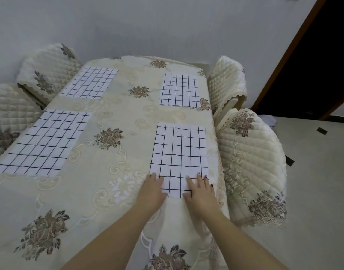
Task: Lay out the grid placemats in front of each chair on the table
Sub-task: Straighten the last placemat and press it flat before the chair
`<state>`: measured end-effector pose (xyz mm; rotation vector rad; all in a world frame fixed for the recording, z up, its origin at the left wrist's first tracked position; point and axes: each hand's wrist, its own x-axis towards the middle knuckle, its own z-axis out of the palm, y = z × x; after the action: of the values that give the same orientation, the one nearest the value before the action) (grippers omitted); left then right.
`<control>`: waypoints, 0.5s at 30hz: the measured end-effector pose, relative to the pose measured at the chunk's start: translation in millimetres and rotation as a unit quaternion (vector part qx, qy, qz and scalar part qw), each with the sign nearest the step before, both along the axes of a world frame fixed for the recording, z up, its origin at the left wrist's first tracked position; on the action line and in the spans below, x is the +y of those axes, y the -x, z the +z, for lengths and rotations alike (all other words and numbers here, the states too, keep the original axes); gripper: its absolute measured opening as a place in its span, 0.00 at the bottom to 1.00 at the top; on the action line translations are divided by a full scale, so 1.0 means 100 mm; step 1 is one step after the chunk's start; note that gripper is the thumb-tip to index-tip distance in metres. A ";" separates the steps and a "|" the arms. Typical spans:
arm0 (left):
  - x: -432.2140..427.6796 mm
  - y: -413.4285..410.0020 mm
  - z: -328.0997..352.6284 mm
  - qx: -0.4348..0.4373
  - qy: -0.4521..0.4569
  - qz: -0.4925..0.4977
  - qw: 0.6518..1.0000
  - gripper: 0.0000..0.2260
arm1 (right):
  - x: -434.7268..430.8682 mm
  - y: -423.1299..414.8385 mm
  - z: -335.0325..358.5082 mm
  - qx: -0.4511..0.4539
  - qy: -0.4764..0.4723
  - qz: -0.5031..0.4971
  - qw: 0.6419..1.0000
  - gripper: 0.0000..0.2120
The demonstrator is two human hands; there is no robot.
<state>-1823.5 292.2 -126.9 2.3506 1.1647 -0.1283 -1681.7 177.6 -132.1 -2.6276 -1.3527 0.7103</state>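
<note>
Several white placemats with a dark grid lie flat on the floral cream tablecloth [128,117]. The near-right placemat [179,151] lies in front of the near-right chair [253,158]. My left hand [152,190] rests flat, fingers apart, on its near-left corner. My right hand [200,190] lies flat on its near-right corner. Other placemats lie at the far right [179,90], far left [90,82] and near left [45,143], each beside a chair.
Quilted cream chairs flank the table: far right [226,80], far left [48,69], near left [5,114]. A white wall stands behind. A dark doorway [315,65] opens at the right, with pale floor [319,191] beside the chairs.
</note>
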 end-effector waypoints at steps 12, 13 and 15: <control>0.00 -0.03 -0.07 0.010 -0.018 -0.008 1.000 0.28 | 0.00 -0.09 -0.01 -0.012 0.024 -0.018 0.999 0.31; -0.01 -0.04 -0.08 0.013 -0.021 -0.007 1.000 0.28 | 0.01 -0.09 0.00 -0.013 0.024 -0.020 0.999 0.31; -0.02 -0.04 -0.10 0.016 -0.031 -0.010 0.999 0.29 | 0.01 -0.08 0.01 -0.021 0.020 -0.021 0.999 0.31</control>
<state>-1819.1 290.2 -136.9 2.4233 1.1777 -0.1384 -1673.7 178.2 -130.6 -2.7085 -1.3018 0.6870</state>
